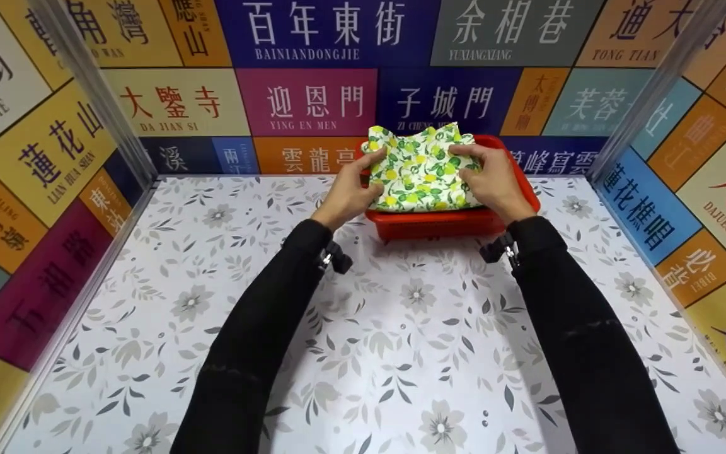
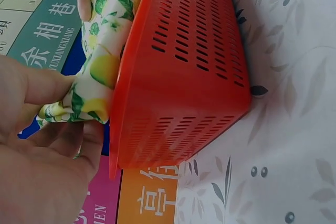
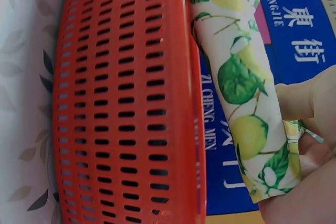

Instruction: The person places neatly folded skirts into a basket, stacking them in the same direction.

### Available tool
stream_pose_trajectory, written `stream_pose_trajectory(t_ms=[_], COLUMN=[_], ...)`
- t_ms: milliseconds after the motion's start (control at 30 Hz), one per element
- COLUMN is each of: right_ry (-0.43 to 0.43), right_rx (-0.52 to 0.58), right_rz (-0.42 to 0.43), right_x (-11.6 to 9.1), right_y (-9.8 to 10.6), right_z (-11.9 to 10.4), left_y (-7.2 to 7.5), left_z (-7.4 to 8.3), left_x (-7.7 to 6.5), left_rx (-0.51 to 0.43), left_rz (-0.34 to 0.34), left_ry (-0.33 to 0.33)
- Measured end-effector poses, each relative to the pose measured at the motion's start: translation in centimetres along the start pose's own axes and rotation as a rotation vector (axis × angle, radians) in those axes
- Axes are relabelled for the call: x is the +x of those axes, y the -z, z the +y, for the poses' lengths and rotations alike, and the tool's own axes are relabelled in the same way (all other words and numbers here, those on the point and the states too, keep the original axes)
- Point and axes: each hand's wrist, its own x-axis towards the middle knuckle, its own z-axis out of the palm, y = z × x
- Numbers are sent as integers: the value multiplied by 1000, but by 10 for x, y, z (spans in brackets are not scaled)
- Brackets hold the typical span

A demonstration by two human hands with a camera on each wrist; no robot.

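Observation:
A folded cloth (image 1: 423, 170) printed with lemons and green leaves lies over the top of a red plastic basket (image 1: 442, 225) with slotted walls. My left hand (image 1: 353, 189) holds the cloth's left side; in the left wrist view its thumb and fingers pinch the lemon-print fabric (image 2: 97, 77) at the edge, beside the basket rim. On the opposite side my right hand (image 1: 495, 180) grips the cloth's right edge. The right wrist view has that hand (image 3: 310, 129) with fingers around the end of the folded cloth (image 3: 247, 93), just above the rim. The basket's inside is mostly hidden.
Beneath the basket spreads a white tabletop (image 1: 338, 353) with grey flowers and leaves. A back wall (image 1: 312, 101) of coloured panels with Chinese lettering stands right behind the basket. Similar side walls (image 1: 41, 208) rise at left and right.

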Motion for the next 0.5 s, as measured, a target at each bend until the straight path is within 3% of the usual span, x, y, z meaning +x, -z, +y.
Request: stream_pose_trajectory(t_ms=[267,333,500], right_ry=[-45,-57,-66], right_rx=[-92,-151,-383], right_rz=[26,19,-114], right_x=[6,6,1], right_y=[6,7,15], right_z=[18,22,27], left_y=[-20,-23,-25], left_z=[3,4,3], left_x=[18,19,13], left_rx=[161,240,477], left_rz=[5,-6,-29], left_ry=[32,47,71])
